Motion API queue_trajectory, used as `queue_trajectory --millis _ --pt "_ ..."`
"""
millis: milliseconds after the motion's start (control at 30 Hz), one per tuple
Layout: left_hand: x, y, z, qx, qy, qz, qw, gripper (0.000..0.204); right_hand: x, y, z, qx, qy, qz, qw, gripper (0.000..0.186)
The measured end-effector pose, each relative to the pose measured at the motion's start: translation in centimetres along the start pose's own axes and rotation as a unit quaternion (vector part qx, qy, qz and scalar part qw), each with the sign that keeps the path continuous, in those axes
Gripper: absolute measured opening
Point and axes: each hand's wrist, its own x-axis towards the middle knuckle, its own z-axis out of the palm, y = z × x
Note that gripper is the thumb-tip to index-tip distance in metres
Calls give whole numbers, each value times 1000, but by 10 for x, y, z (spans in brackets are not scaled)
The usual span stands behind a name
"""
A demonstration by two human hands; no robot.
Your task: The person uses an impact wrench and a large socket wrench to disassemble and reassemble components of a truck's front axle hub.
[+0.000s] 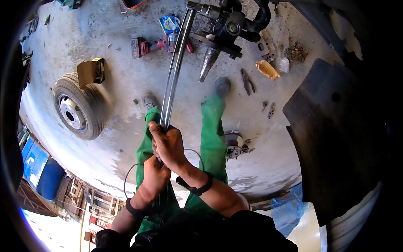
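Both of my hands are closed around the lower end of a long chrome socket wrench (pixel 174 71), which slants up and away from me. My right hand (pixel 168 145) grips higher. My left hand (pixel 155 175) wraps the end of the handle just below it, against my right wrist. At the far end, the wrench's head joins a socket (pixel 206 10) that meets a dark steering knuckle (pixel 232 26). A tapered metal spindle (pixel 209 63) sticks out of the knuckle toward me. The two bars of the handle run side by side.
On the concrete lie a red cordless impact wrench (pixel 153 46), a blue packet (pixel 169 24), pliers (pixel 247 82) and a wheel hub (pixel 235 145). A tyre (pixel 79 107) with an open box (pixel 91 72) on it stands left. A dark fender panel (pixel 336 126) hangs at right.
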Motion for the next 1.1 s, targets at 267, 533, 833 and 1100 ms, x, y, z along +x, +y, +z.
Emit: queue_trajectory --millis 267,533,833,1100 --pt "-40 74 -20 56 12 -22 998 14 -46 -52 23 84 -7 67 994 32" --pt "-74 147 -48 279 -97 161 942 5 -88 -100 45 210 -26 126 969 35" --pt "-32 43 7 123 46 70 989 26 -43 -17 9 76 47 -24 996 36" --pt "47 -24 14 226 54 -5 973 38 51 47 -13 -17 133 -134 982 30"
